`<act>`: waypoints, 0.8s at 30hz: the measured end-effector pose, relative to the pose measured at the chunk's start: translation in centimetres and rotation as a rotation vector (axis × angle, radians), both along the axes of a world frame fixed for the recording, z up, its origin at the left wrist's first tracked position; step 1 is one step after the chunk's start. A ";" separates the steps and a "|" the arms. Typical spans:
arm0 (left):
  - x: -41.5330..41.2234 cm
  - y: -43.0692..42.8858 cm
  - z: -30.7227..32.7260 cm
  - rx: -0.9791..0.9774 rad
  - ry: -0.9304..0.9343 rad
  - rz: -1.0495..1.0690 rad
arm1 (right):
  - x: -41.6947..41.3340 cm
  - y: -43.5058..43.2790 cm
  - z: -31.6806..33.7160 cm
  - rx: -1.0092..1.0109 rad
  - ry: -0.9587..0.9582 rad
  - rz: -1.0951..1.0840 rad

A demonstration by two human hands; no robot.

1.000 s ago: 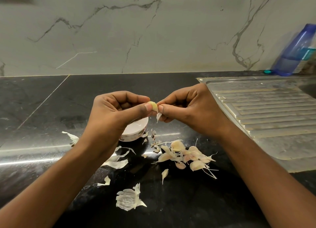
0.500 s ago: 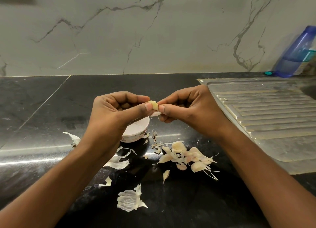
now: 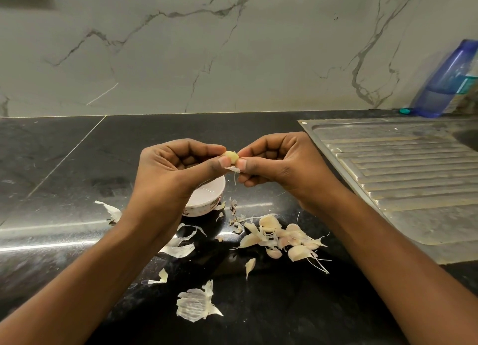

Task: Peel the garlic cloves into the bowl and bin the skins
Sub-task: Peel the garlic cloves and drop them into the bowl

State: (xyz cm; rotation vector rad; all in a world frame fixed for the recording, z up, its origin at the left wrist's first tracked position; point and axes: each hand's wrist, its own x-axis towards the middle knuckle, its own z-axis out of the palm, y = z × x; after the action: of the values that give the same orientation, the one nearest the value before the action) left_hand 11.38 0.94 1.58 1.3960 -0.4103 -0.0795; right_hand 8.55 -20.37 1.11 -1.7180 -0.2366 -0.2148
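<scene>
Head view: garlic clove (image 3: 231, 156) pinched between left hand (image 3: 173, 172) and right hand (image 3: 278, 163), above bowl (image 3: 205, 199).

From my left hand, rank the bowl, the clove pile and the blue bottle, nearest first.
1. Bowl, just under the left hand.
2. Clove pile, on the counter to its right.
3. Bottle, far right against the wall.

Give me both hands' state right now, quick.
Left hand: closed, pinching the clove.
Right hand: closed, pinching the clove's other end; a skin shred hangs below it.
</scene>
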 end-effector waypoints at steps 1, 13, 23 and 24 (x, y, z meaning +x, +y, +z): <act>0.0 0.0 0.0 -0.002 0.001 -0.002 | 0.0 0.0 0.0 0.003 0.000 -0.002; -0.1 0.0 0.2 -0.053 0.031 -0.042 | 0.0 -0.1 0.0 0.014 -0.049 -0.022; 0.3 -0.1 0.0 -0.155 0.110 -0.098 | 0.2 -0.4 0.1 -0.123 -0.086 -0.063; 0.3 -0.1 0.0 -0.165 0.113 -0.100 | 0.2 -0.4 0.1 -0.138 -0.089 -0.073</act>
State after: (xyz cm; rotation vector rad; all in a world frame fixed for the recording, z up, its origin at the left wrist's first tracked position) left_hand 11.72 0.83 1.61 1.2024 -0.3832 -0.2010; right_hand 8.79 -20.78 1.17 -1.8577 -0.2599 -0.3360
